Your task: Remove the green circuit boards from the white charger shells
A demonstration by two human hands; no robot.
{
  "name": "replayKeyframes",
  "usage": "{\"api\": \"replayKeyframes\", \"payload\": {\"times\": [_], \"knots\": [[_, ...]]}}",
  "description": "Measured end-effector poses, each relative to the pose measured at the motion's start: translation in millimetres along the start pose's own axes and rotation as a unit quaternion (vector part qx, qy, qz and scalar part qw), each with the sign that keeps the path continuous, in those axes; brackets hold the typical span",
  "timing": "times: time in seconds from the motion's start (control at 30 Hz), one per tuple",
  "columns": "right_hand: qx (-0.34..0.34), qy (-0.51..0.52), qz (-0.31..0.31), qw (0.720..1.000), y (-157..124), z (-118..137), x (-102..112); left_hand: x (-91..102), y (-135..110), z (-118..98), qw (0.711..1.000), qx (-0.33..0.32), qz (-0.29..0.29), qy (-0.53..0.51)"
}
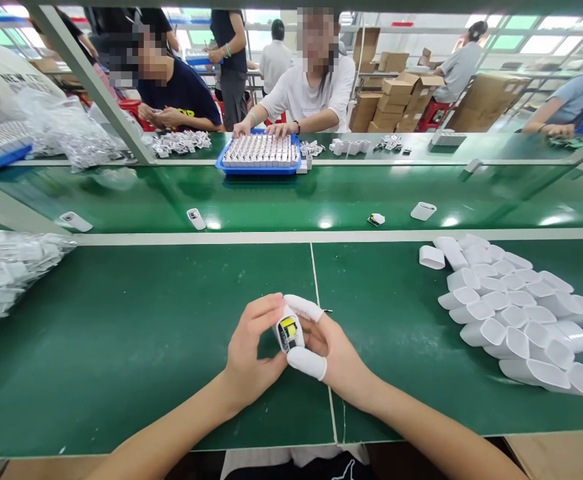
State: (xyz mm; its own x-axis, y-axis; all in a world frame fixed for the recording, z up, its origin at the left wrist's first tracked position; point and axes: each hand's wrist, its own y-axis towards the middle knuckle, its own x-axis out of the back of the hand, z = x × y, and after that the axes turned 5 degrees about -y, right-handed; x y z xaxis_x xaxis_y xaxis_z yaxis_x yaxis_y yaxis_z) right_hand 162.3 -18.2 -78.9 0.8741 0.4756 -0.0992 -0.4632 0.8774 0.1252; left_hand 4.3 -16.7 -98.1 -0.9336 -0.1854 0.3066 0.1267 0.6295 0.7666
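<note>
Over the middle of the green bench, a white charger housing [298, 337] is held between my two hands. Its open end faces me and shows a circuit board with a yellow component [289, 327] inside. My left hand [254, 350] grips it from the left with thumb and fingers. From the other side my right hand [331, 347] closes on it, with white finger cots on the thumb and one finger. To the right lies a group of empty white housings [516, 313], and one shell [432, 257] sits apart at its far left corner.
A belt [281, 200] runs beyond a pale rail [251, 238], carrying several white housings and a small board [376, 219]. Bagged white parts [11, 273] lie at left. Across the belt, a person [316, 87] handles a blue tray [258, 171] of white parts. Slanted posts [96, 87] frame the bench.
</note>
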Motion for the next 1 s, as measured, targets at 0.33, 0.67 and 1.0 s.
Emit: {"api": "replayKeyframes", "payload": {"times": [0.33, 0.67, 1.0], "knots": [[-0.025, -0.024, -0.024, 0.999, -1.0, 0.4, 1.5, -1.5, 4.2, -4.2, 0.997, -0.048, 0.001, 0.057], [0.288, -0.369, -0.136, 0.873, -7.7, -7.9, -6.0, -16.0, -8.3, -8.7, 0.996, 0.065, -0.064, -0.014], [0.23, -0.282, -0.081, 0.928, -3.5, -9.1, -3.7, -16.5, -11.7, -8.1, 0.997, 0.037, -0.073, 0.008]]}}
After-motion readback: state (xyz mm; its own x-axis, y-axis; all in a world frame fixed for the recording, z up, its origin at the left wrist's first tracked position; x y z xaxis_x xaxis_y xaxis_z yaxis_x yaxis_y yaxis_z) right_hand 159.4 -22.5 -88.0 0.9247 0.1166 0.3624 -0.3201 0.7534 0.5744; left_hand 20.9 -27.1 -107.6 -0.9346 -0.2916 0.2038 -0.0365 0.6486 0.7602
